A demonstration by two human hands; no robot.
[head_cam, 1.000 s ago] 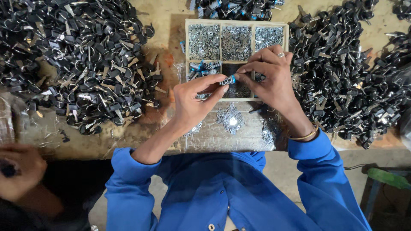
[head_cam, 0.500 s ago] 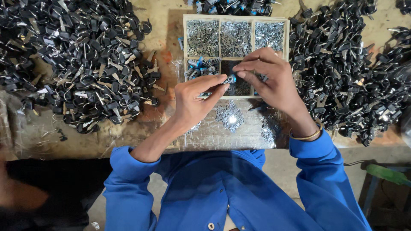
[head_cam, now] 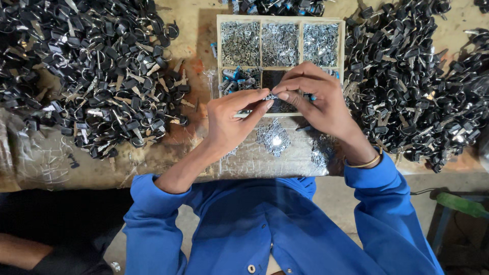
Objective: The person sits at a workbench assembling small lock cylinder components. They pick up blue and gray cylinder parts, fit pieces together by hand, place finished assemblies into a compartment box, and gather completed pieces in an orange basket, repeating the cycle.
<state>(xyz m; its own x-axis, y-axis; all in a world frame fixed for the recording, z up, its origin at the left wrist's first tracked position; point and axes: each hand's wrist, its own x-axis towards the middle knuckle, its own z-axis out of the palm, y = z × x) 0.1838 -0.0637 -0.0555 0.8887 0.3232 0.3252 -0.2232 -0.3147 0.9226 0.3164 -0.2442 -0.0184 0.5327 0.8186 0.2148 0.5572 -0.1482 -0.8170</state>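
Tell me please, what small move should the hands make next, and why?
Probably press the two pinched ends together. The left hand and right hand meet fingertip to fingertip on one small part, which is too small to identify, just above the wooden compartment tray. Nothing has been set down yet.

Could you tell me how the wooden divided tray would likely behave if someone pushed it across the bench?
The wooden divided tray looks rigid and flat-bottomed, so it would probably slide rather than tip. Its compartments are heaped with small metal parts, so it is likely heavy for its size. The clear plastic sheet beneath may let it slip easily, though piles of black keys alongside could block it.
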